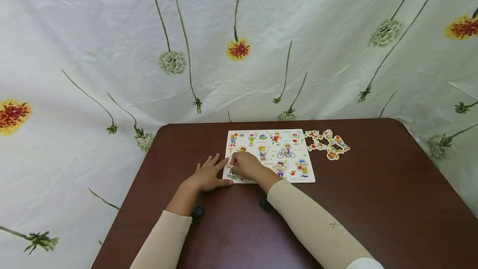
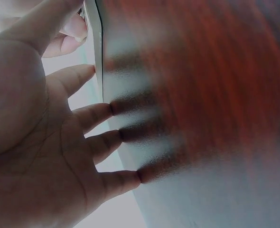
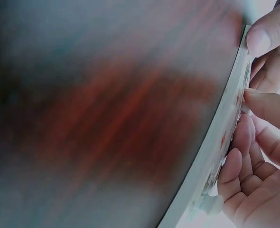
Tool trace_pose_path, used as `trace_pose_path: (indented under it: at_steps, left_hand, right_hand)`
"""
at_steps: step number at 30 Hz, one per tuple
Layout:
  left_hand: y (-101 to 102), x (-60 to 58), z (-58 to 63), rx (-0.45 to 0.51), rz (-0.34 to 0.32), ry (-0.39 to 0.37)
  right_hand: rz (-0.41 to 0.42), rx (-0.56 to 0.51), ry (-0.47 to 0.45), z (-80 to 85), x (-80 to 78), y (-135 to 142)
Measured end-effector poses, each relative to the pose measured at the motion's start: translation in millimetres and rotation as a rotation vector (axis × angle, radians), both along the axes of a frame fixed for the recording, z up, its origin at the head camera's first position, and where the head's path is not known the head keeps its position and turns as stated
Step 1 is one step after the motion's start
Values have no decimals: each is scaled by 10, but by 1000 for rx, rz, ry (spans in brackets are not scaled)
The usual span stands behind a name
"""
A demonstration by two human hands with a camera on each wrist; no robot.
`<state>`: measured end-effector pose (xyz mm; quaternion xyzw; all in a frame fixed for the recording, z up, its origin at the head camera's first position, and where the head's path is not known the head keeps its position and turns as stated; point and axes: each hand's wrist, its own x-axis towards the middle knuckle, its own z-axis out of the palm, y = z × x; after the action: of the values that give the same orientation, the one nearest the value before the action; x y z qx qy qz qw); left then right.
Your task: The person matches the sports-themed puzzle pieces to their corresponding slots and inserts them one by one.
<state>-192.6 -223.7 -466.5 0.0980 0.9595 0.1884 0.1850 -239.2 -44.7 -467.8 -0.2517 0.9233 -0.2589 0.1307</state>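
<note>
A white wooden puzzle board (image 1: 270, 139) with colourful sports figures lies flat on the table. My right hand (image 1: 247, 166) is bent over its lower left part, thumb and forefinger pinching at a small puzzle piece (image 1: 232, 176) near the corner; the hand hides much of that piece. In the right wrist view, the right thumb (image 3: 268, 102) comes down at the board's surface, with the other fingers curled. Spread wide, my left hand (image 1: 206, 177) lies along the board's left side, its thumb at the near corner. Its other fingertips (image 2: 130, 178) touch the tabletop in the left wrist view.
Several loose figure pieces (image 1: 333, 152) lie beside the board's right edge. The dark brown table (image 1: 388, 186) reaches back to a white flower-print cloth (image 1: 209, 24). Other figures, such as a cyclist (image 1: 286, 151), sit on the board.
</note>
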Motion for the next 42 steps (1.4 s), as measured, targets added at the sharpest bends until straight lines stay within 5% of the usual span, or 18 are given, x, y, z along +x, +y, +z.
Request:
trace_pose_path:
  at_steps: [10, 26, 42]
  left_hand:
    - [3, 0, -5, -8, 2, 2]
    - [3, -15, -16, -18, 12, 1]
    - [20, 6, 0, -5, 19, -16]
  right_hand:
    - [-25, -33, -24, -27, 15, 18]
    - [-218, -422, -133, 58, 101, 278]
    - [-448, -763, -188, 106, -21, 963]
